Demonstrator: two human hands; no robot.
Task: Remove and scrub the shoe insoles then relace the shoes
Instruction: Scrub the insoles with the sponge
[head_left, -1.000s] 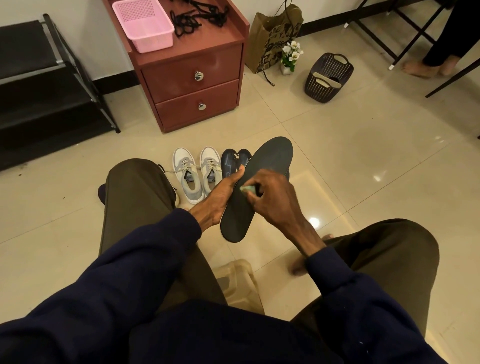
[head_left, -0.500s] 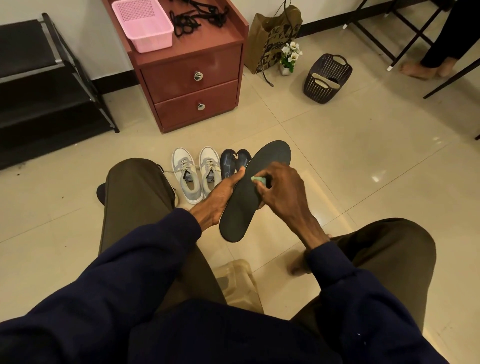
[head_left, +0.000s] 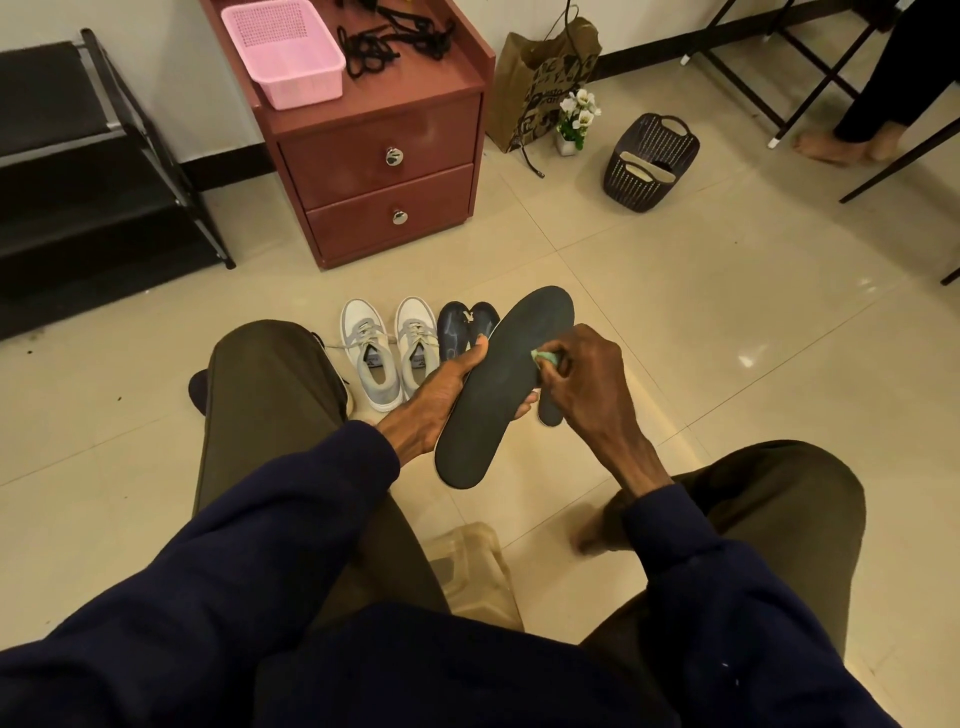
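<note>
"Above the tiled floor, where does the insole sit, and what holds it?" asks the trainee.

"It is clear of the floor and tilted, toe end away from the body, heel end toward it," the instructor replies. "The left hand clamps it at mid-length, thumb across the top face and fingers curled underneath. The right hand pinches a small pale-green scrubber and presses it against the top face near the right edge."

"How should it handle?"

"Judge it light, thin and flexible. Held by one end, it would likely droop or fold under scrubbing pressure. Take hold at the waist, with fingers backing the spot being scrubbed. If wetted, the face may turn slippery, so grip the edges."

"Appearance?"

"Matte charcoal, one piece, with a broad rounded forefoot narrowing to the heel. The face shows faint paler patches; whether they are wear or residue cannot be told. Grey-and-white shoes and a dark pair stand side by side beyond it. Black laces lie on the red cabinet."
</note>
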